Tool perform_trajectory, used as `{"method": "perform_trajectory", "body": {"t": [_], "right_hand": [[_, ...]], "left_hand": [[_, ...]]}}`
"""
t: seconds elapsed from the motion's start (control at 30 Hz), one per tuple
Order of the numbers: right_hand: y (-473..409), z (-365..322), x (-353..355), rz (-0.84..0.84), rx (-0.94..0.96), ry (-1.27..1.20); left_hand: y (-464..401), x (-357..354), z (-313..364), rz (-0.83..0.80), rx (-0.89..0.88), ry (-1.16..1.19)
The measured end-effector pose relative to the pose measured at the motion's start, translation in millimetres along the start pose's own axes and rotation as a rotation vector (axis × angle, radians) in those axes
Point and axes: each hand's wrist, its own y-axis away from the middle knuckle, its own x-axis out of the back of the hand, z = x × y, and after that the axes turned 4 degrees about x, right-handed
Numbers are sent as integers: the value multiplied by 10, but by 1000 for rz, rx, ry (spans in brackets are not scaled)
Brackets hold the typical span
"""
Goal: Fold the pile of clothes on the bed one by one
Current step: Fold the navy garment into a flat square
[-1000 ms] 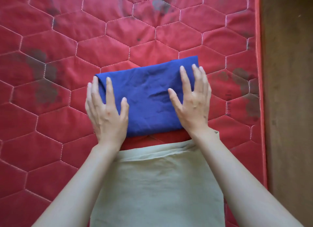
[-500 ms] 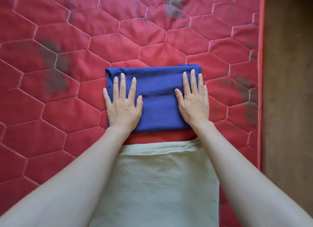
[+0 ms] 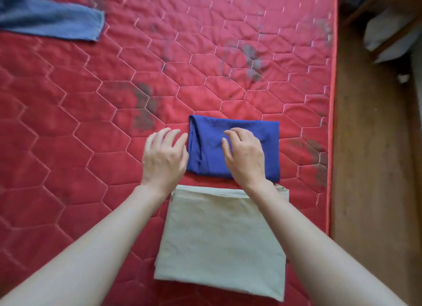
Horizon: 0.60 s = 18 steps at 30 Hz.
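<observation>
Beside the folded blue garment (image 3: 233,150), loose-fingered left hand (image 3: 163,158) and right hand (image 3: 245,156) flank beige cloth (image 3: 221,244).

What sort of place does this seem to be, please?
Probably a bedroom: a red quilted mattress beside a brown floor, with a folded dark blue garment and folded beige cloth lying on it.

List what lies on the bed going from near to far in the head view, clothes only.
Folded beige cloth → folded dark blue garment with the right hand on it → lighter blue garment at the far left corner of the view.
</observation>
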Motion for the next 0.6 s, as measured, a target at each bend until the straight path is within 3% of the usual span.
{"method": "perform_trajectory", "body": {"t": [0.27,0.6], "right_hand": [[483,-1253,-460,-150,166,75],[99,-3040,-1103,-190,166,119]], "left_hand": [[901,491,-1252,-130,197,-118],[933,1289,-3308,-112,289,-165]]}}
